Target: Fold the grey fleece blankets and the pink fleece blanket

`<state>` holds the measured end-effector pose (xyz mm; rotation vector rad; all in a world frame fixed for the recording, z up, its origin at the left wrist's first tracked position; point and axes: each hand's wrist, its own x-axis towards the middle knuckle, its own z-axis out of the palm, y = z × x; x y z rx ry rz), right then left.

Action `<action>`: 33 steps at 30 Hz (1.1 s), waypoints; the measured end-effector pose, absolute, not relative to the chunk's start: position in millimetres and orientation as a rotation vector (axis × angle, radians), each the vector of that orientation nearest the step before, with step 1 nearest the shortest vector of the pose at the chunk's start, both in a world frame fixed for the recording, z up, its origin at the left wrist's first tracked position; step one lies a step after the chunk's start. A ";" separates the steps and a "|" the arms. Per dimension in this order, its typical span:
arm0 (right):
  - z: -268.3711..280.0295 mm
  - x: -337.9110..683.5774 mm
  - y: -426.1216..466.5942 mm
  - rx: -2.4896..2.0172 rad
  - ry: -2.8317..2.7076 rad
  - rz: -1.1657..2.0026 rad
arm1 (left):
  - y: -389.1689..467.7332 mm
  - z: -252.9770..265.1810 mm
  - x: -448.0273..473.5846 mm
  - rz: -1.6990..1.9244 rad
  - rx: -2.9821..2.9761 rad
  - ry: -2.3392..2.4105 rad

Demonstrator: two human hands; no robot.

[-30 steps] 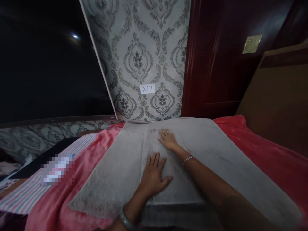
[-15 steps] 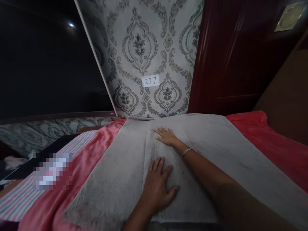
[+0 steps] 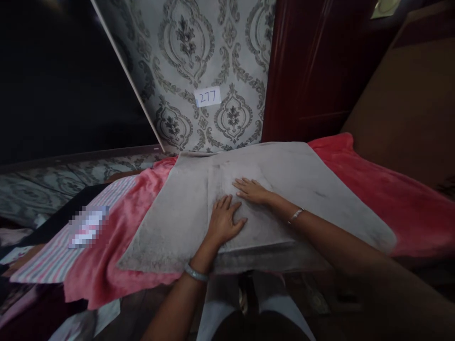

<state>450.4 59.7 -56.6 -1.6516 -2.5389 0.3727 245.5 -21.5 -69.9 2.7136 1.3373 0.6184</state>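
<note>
A grey plush cloth [image 3: 284, 175] lies spread out, its front edge hanging over the near side. My left hand [image 3: 223, 220] rests on it with the palm down and fingers apart, a bangle on the wrist. Farther back and to the right, my right hand [image 3: 251, 191] presses flat on the same cloth, fingers stretched toward the left. A thin bracelet circles that wrist. Neither hand grips anything. Faint creases and darker brushed patches show in the pile around both hands.
Under the grey cloth a red blanket [image 3: 387, 194] shows on both sides. At the left lies a striped cloth [image 3: 46, 260]. A large dark screen [image 3: 67, 80] stands behind on the left. Patterned wallpaper bears a paper label reading 277 [image 3: 208, 96]. A brown panel [image 3: 408, 109] leans at the right.
The view has tilted down, showing the cloth's near edge and my legs. My right hand has come nearer across the cloth, closer to the left one. Both remain palm down.
</note>
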 end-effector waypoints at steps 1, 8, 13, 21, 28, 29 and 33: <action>-60.9 459.0 40.9 -1.627 -2.537 0.351 | -20.9 -70.4 245.3 0.624 2.727 1.331; -94.6 503.8 -79.6 -1.447 -2.422 0.355 | -19.7 -66.0 247.6 0.495 2.803 1.323; -120.6 516.5 -122.0 -1.328 -2.199 0.371 | -23.9 -59.6 241.2 0.293 2.809 1.232; -145.3 513.8 -145.2 -1.344 -1.813 0.319 | -72.2 -65.2 184.4 0.317 2.861 1.038; -134.4 507.8 -148.0 -1.446 -1.796 0.275 | -89.5 -75.4 174.0 0.414 2.958 1.018; -134.8 508.2 -148.5 -1.449 -1.809 0.253 | -89.1 -76.5 174.7 0.419 2.958 1.015; -139.9 509.9 -150.8 -1.440 -1.834 0.207 | -88.3 -80.2 176.3 0.424 2.970 1.026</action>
